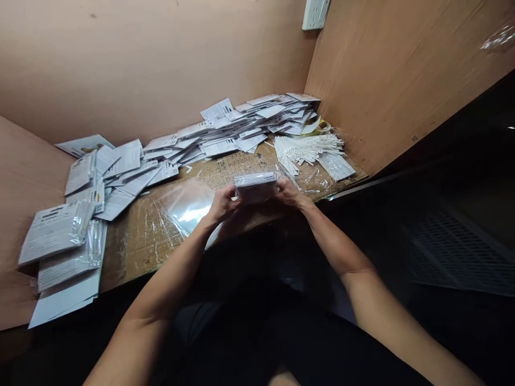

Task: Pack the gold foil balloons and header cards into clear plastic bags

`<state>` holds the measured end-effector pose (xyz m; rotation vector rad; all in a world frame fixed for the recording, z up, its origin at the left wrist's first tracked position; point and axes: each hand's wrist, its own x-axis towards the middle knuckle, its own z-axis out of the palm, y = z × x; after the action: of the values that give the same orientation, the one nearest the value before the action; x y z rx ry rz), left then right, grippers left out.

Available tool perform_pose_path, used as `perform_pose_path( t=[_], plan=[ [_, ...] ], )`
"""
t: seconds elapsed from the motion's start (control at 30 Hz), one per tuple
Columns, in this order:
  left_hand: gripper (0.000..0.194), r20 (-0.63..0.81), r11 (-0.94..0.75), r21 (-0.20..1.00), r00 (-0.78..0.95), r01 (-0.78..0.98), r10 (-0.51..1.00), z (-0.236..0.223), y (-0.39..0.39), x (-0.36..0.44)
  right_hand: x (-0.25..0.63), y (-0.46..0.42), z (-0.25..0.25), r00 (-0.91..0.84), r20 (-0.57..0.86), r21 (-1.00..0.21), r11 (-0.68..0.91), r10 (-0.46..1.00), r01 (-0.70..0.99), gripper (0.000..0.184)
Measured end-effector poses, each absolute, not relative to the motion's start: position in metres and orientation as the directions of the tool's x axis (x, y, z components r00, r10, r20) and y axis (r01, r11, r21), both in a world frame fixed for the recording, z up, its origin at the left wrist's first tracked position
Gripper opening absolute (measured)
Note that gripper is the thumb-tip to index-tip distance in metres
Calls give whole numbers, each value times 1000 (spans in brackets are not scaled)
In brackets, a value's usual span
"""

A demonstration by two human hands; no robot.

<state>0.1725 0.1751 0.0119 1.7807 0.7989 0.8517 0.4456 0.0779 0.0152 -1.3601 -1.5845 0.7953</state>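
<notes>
Between my two hands, at the front edge of the bench, is a stack of printed cards, its edges lined up and facing me. My left hand grips the stack's left end, thumb toward me. On the right end my right hand is closed in the same way; its fingers are partly hidden behind the stack. Clear plastic bags lie flat beside my left hand and catch the light. Just beyond my right hand is a pile of thin white sticks.
Loose printed cards form a long heap along the back wall. Bagged card bundles are stacked at the left end. A small clear packet and a yellow tape roll are at right. Wooden panels enclose the cardboard-covered bench.
</notes>
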Motion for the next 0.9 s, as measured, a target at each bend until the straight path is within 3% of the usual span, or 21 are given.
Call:
perform_pose_path(
  t=[0.1,0.2,0.27,0.37,0.47,0.53,0.57,0.67,0.7,0.8,0.9],
  plan=[
    [16,216,-441,867,624,231,751,-4,180,174,442,80,0,-34,176,-890,174,984,421,28],
    [37,215,-428,879,626,210,749,-3,183,181,436,81,3,1,179,-899,163,984,407,36],
    [48,202,-336,934,593,124,779,5,182,189,431,79,12,34,154,-936,135,987,326,51],
    [61,79,-71,997,567,-35,820,18,179,199,427,71,26,35,35,-990,30,999,137,81],
    [61,-107,104,994,578,38,809,24,179,198,424,63,28,124,-114,-991,-122,986,62,88],
    [59,-130,-11,971,563,240,816,28,184,193,423,60,22,227,-172,-977,-195,958,83,80],
    [60,-72,-137,931,537,339,840,30,188,192,423,59,17,271,-182,-971,-217,945,104,76],
    [71,224,-526,686,542,502,810,37,201,201,425,57,2,347,-159,-960,-227,924,166,67],
    [72,240,-608,606,610,513,755,39,205,208,426,55,-2,357,-142,-956,-221,923,192,65],
    [71,20,-731,449,812,514,583,35,212,233,430,39,-4,384,-57,-905,-210,921,370,52],
    [76,-111,-749,358,822,557,558,26,213,248,418,14,4,463,195,-717,-197,864,669,34]
  ],
)
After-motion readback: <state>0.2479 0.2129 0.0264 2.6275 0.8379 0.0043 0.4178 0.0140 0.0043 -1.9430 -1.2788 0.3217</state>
